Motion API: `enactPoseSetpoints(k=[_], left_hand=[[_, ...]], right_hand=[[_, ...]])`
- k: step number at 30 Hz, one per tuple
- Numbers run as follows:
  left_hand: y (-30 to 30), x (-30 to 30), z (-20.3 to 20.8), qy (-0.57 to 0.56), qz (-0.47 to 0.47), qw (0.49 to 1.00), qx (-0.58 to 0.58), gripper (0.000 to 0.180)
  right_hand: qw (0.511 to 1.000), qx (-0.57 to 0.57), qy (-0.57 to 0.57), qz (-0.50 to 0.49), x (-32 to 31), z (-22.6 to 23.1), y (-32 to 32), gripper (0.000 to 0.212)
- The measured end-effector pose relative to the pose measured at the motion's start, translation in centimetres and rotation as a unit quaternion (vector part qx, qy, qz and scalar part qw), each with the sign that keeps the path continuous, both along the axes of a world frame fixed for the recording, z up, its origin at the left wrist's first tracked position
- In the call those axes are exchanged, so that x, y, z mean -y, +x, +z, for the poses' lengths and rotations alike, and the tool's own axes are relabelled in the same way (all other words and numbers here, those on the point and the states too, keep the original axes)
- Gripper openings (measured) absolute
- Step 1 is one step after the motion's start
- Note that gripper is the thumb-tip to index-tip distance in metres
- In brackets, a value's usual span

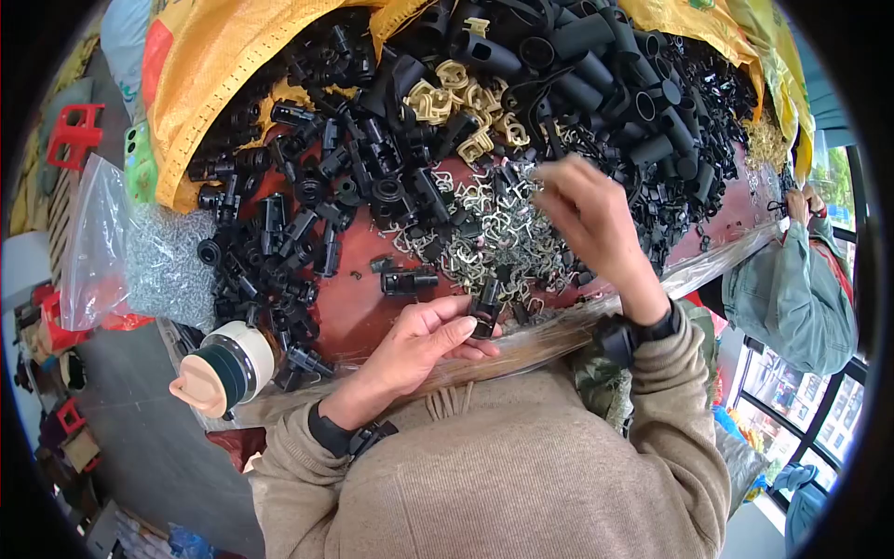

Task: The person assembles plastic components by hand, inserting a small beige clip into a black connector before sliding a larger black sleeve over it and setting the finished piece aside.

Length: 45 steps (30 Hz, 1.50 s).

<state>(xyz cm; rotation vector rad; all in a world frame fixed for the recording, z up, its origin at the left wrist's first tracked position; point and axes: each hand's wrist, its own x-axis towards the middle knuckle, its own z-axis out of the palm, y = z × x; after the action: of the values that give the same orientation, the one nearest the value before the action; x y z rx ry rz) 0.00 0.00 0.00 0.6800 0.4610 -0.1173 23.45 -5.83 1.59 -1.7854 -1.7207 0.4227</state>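
Note:
Near the table's front edge, my left hand point(424, 345) is closed on a small black plastic fitting point(485, 312), held upright between thumb and fingers. My right hand point(596, 219) is raised over the right side of a heap of small pale metal hooks point(498, 219). Its bent fingers are smeared by motion, so anything in them cannot be made out. Just beyond my left hand lies a separate black fitting point(410, 281) on the red tabletop point(358, 312). Many more black fittings point(321, 158) are piled to the left of the hooks.
Beige plastic clips point(452, 98) and wide black tubes point(582, 79) lie at the back. Yellow woven sacks point(200, 93) edge the pile. At the left stand a cream-and-green flask point(228, 363) and a clear bag of small grey pieces point(172, 265). Another person point(792, 289) works at the right.

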Motion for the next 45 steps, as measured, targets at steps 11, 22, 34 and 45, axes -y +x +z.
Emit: enactPoseSetpoints(k=[11, 22, 34, 45], left_hand=[[-0.3, -0.2, -0.1, -0.018, 0.116, 0.993, -0.008, 0.033], [0.0, 0.7, -0.2, -0.01, 0.127, 0.992, -0.01, 0.036], [0.2, 1.0, -0.3, 0.007, 0.118, 0.991, -0.064, 0.031], [-0.2, 0.3, -0.4, -0.003, 0.119, 0.992, -0.046, 0.023]], right_hand=[[0.964, -0.224, -0.068, -0.128, 0.1, 0.0, -0.5, 0.01], [0.933, -0.346, -0.094, 0.008, 3.8, 1.5, -6.9, 0.018], [0.894, -0.411, -0.157, -0.086, 4.4, 0.4, -8.6, 0.011], [0.987, 0.04, -0.153, -0.035, 8.4, -0.7, -6.8, 0.012]])
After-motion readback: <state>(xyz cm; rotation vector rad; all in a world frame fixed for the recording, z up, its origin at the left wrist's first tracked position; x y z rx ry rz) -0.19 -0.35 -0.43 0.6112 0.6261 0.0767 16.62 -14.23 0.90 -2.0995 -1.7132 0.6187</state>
